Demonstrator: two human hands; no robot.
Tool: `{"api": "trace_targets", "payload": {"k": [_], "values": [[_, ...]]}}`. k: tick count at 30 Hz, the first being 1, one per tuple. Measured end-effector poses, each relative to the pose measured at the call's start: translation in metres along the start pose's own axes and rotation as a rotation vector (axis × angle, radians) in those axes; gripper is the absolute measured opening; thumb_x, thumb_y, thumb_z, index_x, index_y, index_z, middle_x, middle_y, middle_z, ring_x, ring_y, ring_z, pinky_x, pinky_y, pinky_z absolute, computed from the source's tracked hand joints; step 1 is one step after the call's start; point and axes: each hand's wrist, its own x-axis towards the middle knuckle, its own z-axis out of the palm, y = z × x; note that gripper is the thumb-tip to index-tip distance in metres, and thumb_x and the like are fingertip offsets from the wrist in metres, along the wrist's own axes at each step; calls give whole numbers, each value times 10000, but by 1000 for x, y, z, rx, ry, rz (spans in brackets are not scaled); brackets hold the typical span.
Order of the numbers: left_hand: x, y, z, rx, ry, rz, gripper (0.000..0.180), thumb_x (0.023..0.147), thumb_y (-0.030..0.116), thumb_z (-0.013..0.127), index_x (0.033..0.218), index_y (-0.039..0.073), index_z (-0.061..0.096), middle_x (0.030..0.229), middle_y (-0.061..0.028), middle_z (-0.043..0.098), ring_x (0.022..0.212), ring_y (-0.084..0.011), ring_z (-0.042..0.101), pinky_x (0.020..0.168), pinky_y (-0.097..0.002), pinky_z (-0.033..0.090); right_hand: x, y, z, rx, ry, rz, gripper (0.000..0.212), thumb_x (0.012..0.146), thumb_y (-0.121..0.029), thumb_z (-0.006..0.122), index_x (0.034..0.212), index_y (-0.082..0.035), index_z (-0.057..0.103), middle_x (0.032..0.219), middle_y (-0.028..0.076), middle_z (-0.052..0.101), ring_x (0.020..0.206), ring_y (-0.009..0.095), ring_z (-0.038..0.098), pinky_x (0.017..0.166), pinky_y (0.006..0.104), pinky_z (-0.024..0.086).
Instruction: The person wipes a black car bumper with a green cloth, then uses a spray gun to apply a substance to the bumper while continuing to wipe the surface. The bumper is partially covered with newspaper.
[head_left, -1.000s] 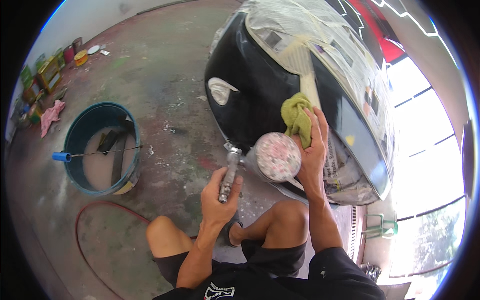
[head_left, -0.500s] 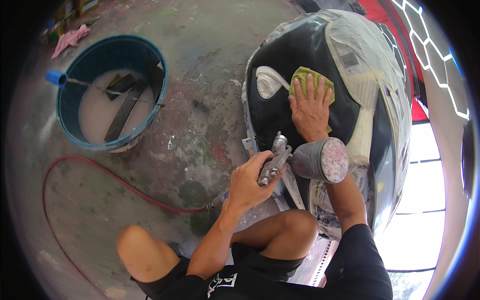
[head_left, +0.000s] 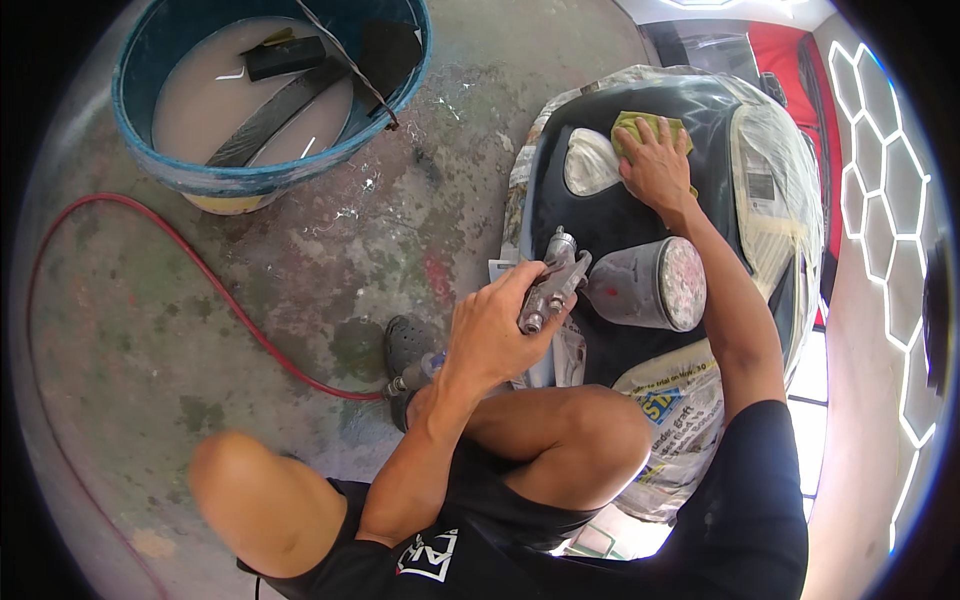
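My left hand (head_left: 500, 325) is wrapped around a metal spray gun (head_left: 552, 295) with a paint-spattered cup (head_left: 640, 285) on its right side. Beyond it, my right hand (head_left: 658, 178) lies with fingers spread, pressing a yellow-green cloth (head_left: 628, 128) onto a dark, smooth vehicle panel (head_left: 570, 218). Its palm covers part of the cloth. Beside the cloth, a rounded opening (head_left: 592, 162) in the panel is masked in white. Masking paper and tape (head_left: 765, 180) run along the panel's far right side, and printed newspaper (head_left: 670, 430) covers its near end.
A blue tub (head_left: 270, 182) of cloudy water, with dark blocks (head_left: 285, 58) in it, stands at far left. A red air hose (head_left: 240, 310) curves over the stained concrete floor (head_left: 300, 260) to a fitting (head_left: 400, 385) by my shoe (head_left: 405, 345). Hexagonal lights (head_left: 890, 195) line the right.
The view has shifted, so the tub sits higher in it. My right hand and the cloth have moved farther along the panel, past the masked opening. The spray gun stays in my left hand.
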Motion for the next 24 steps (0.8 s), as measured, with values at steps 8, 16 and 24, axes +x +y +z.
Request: {"api": "trace_targets", "payload": {"k": [8,16,24], "values": [[21,-22,-1,33,21,-56,415,980,330,863,1253,52,720,1060,-177,795,929,-417,785,784,-453,594,87,10,25,91,-322,-175,564,1012,-344,658,1573,-287,653,1656,121,593,1565,434,502,1277,717,337],[32,-33,-3,74,49,-70,451,966,286,881,1269,-1,709,1063,-210,791,942,-419,793,817,-444,606,150,6,78,255,-423,-303,590,992,-325,648,1577,-243,651,1611,121,647,1490,346,599,1250,547,435],[19,-41,-4,51,60,-77,441,1004,289,863,1294,-5,708,1010,-193,792,884,-301,793,786,-397,597,173,-39,133,195,-578,-351,560,1060,-374,552,1570,-167,655,1571,131,692,1476,356,634,1264,583,408]]}}
